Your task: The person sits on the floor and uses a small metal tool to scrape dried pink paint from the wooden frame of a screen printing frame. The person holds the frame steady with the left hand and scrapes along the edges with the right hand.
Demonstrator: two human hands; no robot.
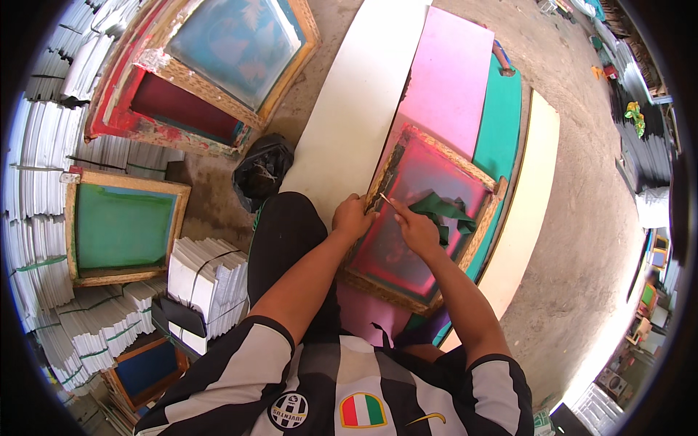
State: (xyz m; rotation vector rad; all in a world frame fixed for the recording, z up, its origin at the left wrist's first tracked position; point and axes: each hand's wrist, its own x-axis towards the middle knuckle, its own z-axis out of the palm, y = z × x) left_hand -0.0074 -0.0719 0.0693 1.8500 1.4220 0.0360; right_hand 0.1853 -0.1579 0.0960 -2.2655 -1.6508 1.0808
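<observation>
Green screen frame [123, 225] resting at left; black plastic bag [262, 173] lying left of centre; white stacks [45, 142] lining left edge.

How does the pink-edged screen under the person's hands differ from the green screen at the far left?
The pink-edged screen has a greyish middle with bright pink borders, while the green screen is green nearly throughout. The pink-edged screen has both hands at it; the green screen has none, and stands by bundled paper stacks. Both have rectangular wooden frames.

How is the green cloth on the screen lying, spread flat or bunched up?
Bunched up: the green cloth shows twisted folds atop the screen.
</observation>
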